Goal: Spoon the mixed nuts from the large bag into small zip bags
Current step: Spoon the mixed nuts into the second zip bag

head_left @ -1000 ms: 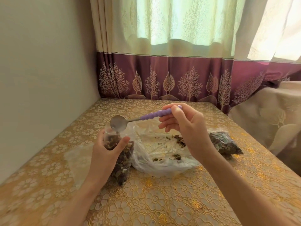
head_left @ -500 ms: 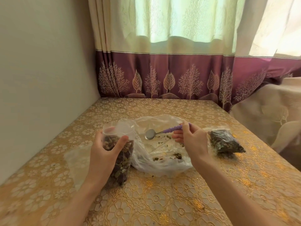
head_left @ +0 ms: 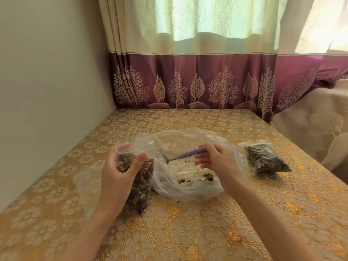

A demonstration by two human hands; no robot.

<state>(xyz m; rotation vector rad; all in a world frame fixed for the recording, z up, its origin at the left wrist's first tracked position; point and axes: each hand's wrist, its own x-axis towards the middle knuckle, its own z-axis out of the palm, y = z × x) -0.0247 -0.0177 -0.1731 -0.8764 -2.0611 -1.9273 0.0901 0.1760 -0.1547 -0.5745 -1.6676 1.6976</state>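
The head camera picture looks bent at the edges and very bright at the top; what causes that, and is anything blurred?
In the head view, daylight through the curtain washes out the top, strongest at the upper right; the wide lens bows the wall and table edges; the tablecloth's gold pattern glints; the right hand on the purple spoon looks slightly soft, as do the nuts in the small zip bag.

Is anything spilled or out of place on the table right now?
A few dark crumbs lie on the tablecloth just in front of the large bag, outside it. Otherwise nothing stands out: the left hand holds the small zip bag upright.
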